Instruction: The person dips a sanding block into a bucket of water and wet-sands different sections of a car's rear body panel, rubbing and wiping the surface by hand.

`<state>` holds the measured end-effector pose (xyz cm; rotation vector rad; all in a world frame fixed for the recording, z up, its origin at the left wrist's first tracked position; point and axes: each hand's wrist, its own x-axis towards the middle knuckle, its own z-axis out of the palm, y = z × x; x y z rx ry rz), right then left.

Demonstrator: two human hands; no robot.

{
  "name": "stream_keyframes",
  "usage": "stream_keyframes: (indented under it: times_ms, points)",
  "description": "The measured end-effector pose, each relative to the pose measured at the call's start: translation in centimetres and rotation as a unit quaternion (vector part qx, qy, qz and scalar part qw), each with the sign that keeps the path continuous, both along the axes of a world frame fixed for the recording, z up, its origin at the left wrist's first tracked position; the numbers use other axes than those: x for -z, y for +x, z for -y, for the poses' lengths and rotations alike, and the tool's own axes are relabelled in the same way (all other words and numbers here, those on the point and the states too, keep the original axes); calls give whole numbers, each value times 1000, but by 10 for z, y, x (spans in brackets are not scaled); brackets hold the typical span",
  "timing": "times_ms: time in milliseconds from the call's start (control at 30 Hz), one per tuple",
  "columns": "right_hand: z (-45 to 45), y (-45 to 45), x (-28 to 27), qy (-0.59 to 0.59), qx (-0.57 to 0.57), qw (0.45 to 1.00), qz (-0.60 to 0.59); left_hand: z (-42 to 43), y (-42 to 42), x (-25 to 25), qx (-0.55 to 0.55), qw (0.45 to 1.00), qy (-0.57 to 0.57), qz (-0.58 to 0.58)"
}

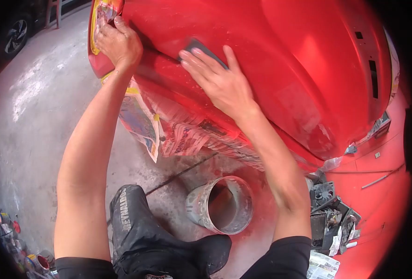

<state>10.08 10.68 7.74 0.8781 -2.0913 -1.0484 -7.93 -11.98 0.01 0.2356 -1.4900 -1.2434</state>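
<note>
Red car body (303, 51) lies directly under both hands and spreads away beyond them and to the right. Work on it looks to be partway along, as a judgement: masking is done, with newspaper (185, 139) hung below the hands along the lower edge and yellow tape (94, 42) beside the left hand. Rubbing of the surface appears to be in hand. Paler, dull patches (299, 107) show to the right of the right hand; whether they are finished or left to do, I cannot tell, since glare and the curved, dark-edged view hide the finish.

The right hand (222, 86) is flat, fingers out straight and thumb spread wide, pressing a dark pad (211, 54) against the red surface rather than clenching it. The left hand (120, 44) is loosely open, fingers a little bent, resting at the taped corner; nothing is visibly grasped, though its fingertips are hard to make out. Below the right hand, well apart, a bucket (196, 209) stands on the floor (89, 139).
</note>
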Motion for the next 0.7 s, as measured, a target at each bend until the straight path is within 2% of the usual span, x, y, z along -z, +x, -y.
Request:
stream_keyframes:
  times_ms: [67,133,167,233,333,433,500,533,600,633,667,700]
  points:
    - [-43,30,-2,-20,36,999,10,-2,-4,5,-15,1000,-6,-15]
    - [-98,57,8,8,80,997,-3,-5,-13,10,-57,998,-19,-23]
    - [-93,51,9,21,85,996,-12,-4,-17,11,-82,996,-26,-27]
    - [-72,49,4,40,101,994,-28,-3,-12,13,-53,998,-19,-21]
    - [10,-7,7,14,23,1000,4,-4,0,5,-64,997,-19,34]
    - [21,-20,13,-22,-23,999,-12,-3,10,1,-57,997,-26,47]
    - [-7,6,1,-1,10,1000,-12,-4,3,3,-64,997,-25,20]
    - [-28,24,-1,3,35,999,-9,-7,-1,6,-86,995,-10,47]
    - [-83,57,0,24,99,995,-8,-6,9,1,-62,991,-11,116]
    - [-91,54,3,35,96,994,-25,-4,11,-1,-52,987,-12,149]
    - [-96,53,7,44,95,994,-40,-3,4,2,-75,996,-34,13]
    - [-98,54,11,51,98,992,-54,-3,3,7,-74,996,-29,39]
